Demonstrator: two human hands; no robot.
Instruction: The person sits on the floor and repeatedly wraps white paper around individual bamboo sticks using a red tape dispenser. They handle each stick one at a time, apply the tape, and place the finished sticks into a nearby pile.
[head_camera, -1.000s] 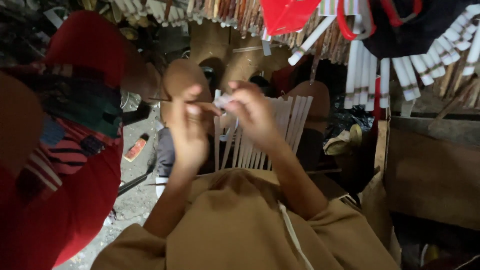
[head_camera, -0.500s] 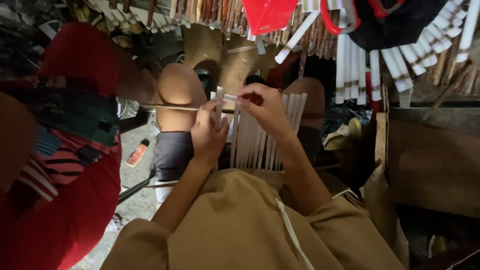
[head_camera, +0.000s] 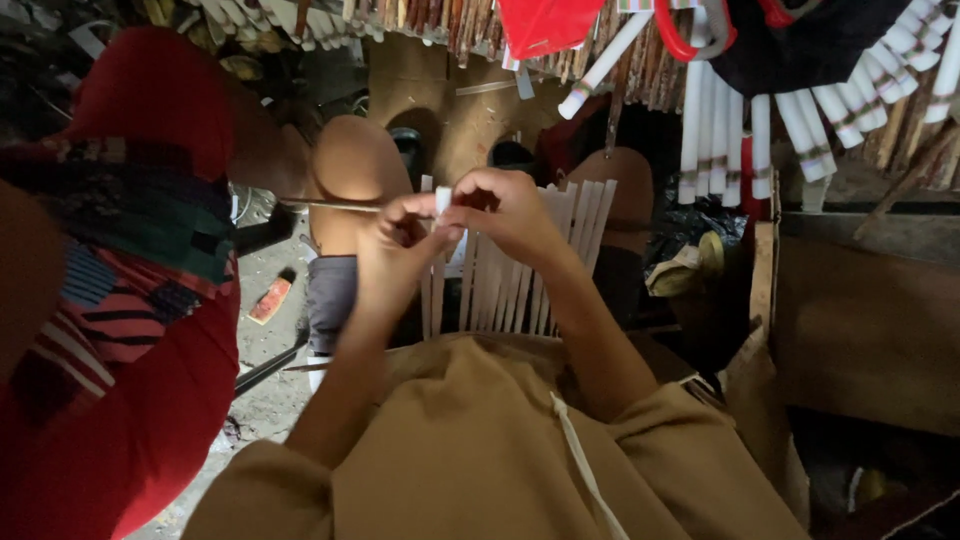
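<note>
Head view shows both hands raised a little higher than half a second ago, and the thin stick that lay across them has slid so that its long end now juts out to the left, past the bare knee. The left hand has turned its palm more toward the camera, and its fingers are pinched together on the thin stick close to where a small white paper piece stands upright between the two hands. The right hand curls over from the other side, its fingers closed on the same paper piece and touching the left fingertips. That paper piece is a short, pale, narrow strip held vertically at the meeting point of the thumbs; the stick is slender, dark and straight, running nearly level. Just behind and below the hands lies a row of white slats, side by side, fanning slightly outward toward the top and resting across the lap. A tan shirt fills the lower part of the view, and a red kite hangs overhead among bundled white rolls. Another person's red sleeve fills the left side.
</note>
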